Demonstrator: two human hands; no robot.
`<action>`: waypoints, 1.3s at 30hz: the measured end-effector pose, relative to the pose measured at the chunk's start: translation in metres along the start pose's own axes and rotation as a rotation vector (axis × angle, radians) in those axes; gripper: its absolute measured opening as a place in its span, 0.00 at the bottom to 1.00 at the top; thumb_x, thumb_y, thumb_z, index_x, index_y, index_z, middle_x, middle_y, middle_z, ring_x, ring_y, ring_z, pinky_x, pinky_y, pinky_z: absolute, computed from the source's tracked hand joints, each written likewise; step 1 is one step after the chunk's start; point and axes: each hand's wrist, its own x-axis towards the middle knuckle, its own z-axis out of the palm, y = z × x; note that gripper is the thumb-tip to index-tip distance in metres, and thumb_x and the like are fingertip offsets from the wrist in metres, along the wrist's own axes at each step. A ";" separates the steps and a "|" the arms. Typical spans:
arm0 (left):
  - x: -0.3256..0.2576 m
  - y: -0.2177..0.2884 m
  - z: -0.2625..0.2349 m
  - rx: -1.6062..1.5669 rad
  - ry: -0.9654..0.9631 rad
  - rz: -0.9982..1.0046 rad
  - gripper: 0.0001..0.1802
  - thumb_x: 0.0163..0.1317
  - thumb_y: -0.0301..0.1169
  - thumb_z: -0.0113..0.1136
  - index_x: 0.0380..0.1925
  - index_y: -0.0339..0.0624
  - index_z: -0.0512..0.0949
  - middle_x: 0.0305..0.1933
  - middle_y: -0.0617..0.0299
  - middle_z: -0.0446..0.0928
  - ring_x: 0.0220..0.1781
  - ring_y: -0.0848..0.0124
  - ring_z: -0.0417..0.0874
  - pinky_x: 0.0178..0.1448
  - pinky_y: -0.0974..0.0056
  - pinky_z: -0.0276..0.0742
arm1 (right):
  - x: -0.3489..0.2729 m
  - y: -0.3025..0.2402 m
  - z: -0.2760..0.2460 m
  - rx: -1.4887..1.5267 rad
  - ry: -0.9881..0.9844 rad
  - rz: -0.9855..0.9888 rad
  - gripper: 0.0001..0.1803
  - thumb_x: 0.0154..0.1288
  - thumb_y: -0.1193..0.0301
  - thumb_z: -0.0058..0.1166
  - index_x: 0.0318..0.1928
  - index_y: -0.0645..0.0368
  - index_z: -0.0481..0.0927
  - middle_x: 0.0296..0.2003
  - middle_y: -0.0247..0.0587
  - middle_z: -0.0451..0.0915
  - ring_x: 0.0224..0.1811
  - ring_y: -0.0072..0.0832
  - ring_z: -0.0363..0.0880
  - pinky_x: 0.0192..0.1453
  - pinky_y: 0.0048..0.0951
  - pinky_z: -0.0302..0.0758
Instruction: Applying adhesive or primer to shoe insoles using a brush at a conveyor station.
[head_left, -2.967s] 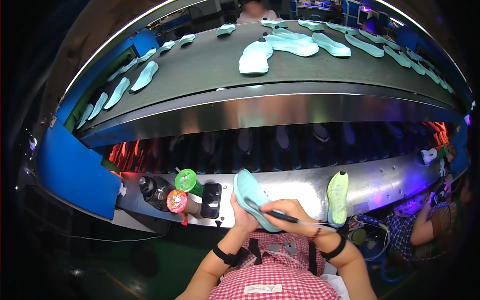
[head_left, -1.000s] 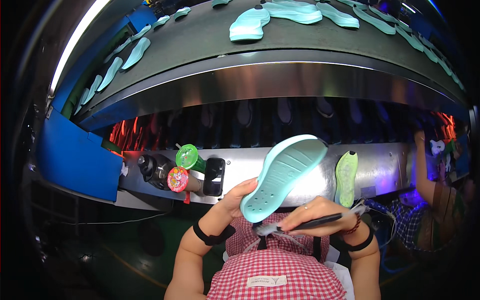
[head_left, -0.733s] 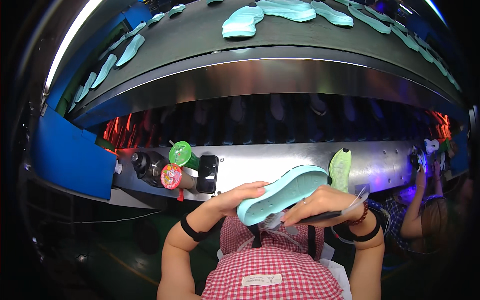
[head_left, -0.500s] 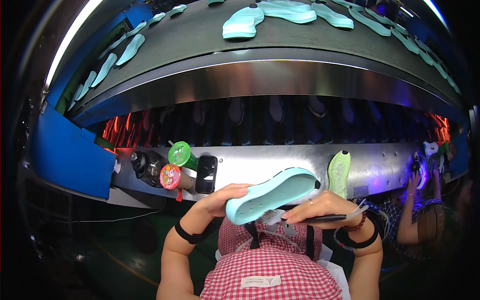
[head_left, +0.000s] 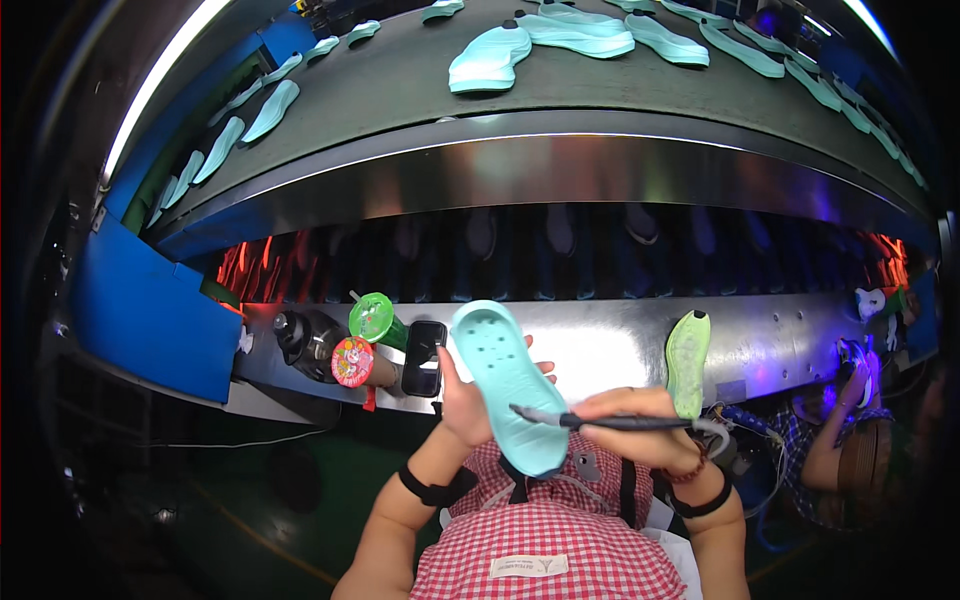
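Observation:
My left hand point(head_left: 462, 402) is closed around a light turquoise shoe sole point(head_left: 503, 365), thumb along its left edge and fingertips showing past the right edge. The sole stands lengthwise in front of my chest, its face with small holes at the far end turned up. In my right hand point(head_left: 630, 408) is a slim black-handled brush point(head_left: 610, 422) with a pale hose at its rear end. Its dark tip lies over the middle of the sole and appears to touch it. A yellow-green sole point(head_left: 687, 362) lies on the metal bench just beyond my right hand.
On the metal bench point(head_left: 600, 345) at left stand a dark bottle point(head_left: 310, 345), a green-lidded cup point(head_left: 374, 318), a red-topped cup point(head_left: 353, 362) and a phone point(head_left: 425, 358). Beyond runs a dark conveyor belt point(head_left: 380, 95) carrying several turquoise soles. A co-worker's arm point(head_left: 832, 440) is at right.
The turquoise sole has turned from slanting sideways to lengthwise, with its holed face up. My right hand has brought the brush from below the sole onto that face.

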 end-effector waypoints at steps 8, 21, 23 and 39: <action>0.003 -0.011 -0.016 0.065 0.243 0.171 0.46 0.52 0.69 0.25 0.53 0.40 0.64 0.49 0.49 0.71 0.53 0.54 0.70 0.59 0.49 0.62 | -0.002 0.022 0.030 -0.400 -0.090 -0.362 0.10 0.42 0.78 0.58 0.31 0.59 0.78 0.30 0.42 0.80 0.32 0.34 0.80 0.37 0.27 0.75; 0.008 -0.006 0.020 0.155 0.264 0.375 0.46 0.50 0.70 0.30 0.52 0.39 0.63 0.44 0.54 0.72 0.50 0.58 0.71 0.61 0.48 0.58 | 0.000 -0.005 0.020 0.020 -0.074 -0.181 0.11 0.46 0.78 0.59 0.34 0.63 0.79 0.32 0.44 0.80 0.34 0.33 0.80 0.41 0.28 0.75; 0.008 -0.002 0.021 0.118 0.228 0.388 0.46 0.50 0.70 0.31 0.52 0.40 0.64 0.45 0.54 0.72 0.49 0.59 0.72 0.62 0.48 0.58 | 0.004 0.007 0.010 -0.116 0.033 -0.110 0.10 0.47 0.79 0.59 0.35 0.63 0.79 0.33 0.44 0.80 0.37 0.32 0.79 0.44 0.28 0.75; -0.005 -0.021 0.038 0.092 0.124 0.282 0.34 0.61 0.51 0.29 0.62 0.43 0.49 0.61 0.49 0.58 0.61 0.52 0.62 0.65 0.44 0.51 | -0.008 0.006 0.040 0.222 0.035 -0.035 0.10 0.52 0.80 0.54 0.37 0.65 0.76 0.36 0.43 0.78 0.39 0.26 0.77 0.45 0.23 0.72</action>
